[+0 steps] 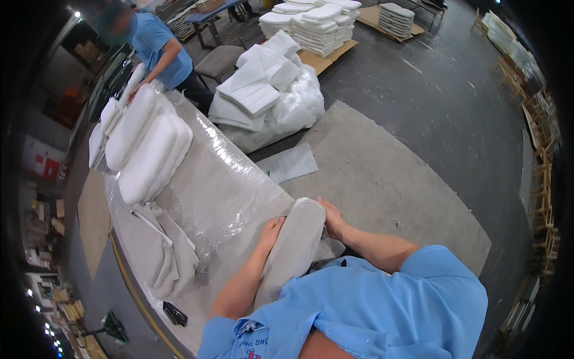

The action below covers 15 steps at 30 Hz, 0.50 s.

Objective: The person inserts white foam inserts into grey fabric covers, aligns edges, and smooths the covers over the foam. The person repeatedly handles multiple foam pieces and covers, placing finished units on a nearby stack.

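Note:
A long light-grey cushion (pixel 294 239) with a rounded far end stands tilted against my body at the table's near edge. A strip of white shows along its far rim. My left hand (pixel 271 232) grips its left side, with the fingertips near the edge. On the opposite side my right hand (pixel 332 218) holds the edge close to the rounded end; some of its fingers are hidden behind the cushion. Left of it, folded grey fabric covers (pixel 158 251) lie on the plastic-covered table (pixel 206 173).
White padding pieces (pixel 156 152) are piled on the table's far end, where a co-worker in a blue shirt (pixel 160 51) stands. A large plastic bag of white padding (pixel 263 102) sits beyond the table. A black object (pixel 174 313) lies at the left edge. Cardboard (pixel 382 173) covers the floor at right.

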Available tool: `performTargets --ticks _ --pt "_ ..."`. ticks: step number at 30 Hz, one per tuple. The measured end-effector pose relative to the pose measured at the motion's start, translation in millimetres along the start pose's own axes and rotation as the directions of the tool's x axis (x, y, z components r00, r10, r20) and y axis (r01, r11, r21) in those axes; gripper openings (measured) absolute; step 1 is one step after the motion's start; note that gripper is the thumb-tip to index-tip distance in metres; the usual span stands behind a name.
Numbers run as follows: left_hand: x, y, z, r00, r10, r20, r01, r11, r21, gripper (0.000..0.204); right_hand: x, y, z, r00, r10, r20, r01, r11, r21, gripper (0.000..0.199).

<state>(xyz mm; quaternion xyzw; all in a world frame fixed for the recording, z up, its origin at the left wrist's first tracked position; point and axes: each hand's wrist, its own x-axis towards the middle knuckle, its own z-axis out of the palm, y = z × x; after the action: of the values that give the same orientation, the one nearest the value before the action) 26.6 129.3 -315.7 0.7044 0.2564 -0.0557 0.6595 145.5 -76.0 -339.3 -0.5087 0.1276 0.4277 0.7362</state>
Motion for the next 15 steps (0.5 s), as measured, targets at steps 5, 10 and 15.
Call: performTargets --ticks 5,10,15 --pt "20.7 19.4 21.0 0.998 0.04 -0.05 -0.041 0.999 -0.024 0.038 1.2 -13.8 12.4 0.99 -0.134 -0.034 0.138 0.974 0.18 0.052" --pt "31.9 31.1 51.3 0.907 0.412 -0.081 -0.324 0.81 0.489 0.032 17.4 -24.4 -17.2 0.991 -0.134 -0.008 0.131 0.959 0.251 0.066" --pt "37.9 35.8 53.9 0.962 0.265 -0.059 -0.21 0.865 0.456 0.036 34.4 -31.2 -26.6 0.975 0.098 -0.198 -0.051 0.972 0.23 0.074"
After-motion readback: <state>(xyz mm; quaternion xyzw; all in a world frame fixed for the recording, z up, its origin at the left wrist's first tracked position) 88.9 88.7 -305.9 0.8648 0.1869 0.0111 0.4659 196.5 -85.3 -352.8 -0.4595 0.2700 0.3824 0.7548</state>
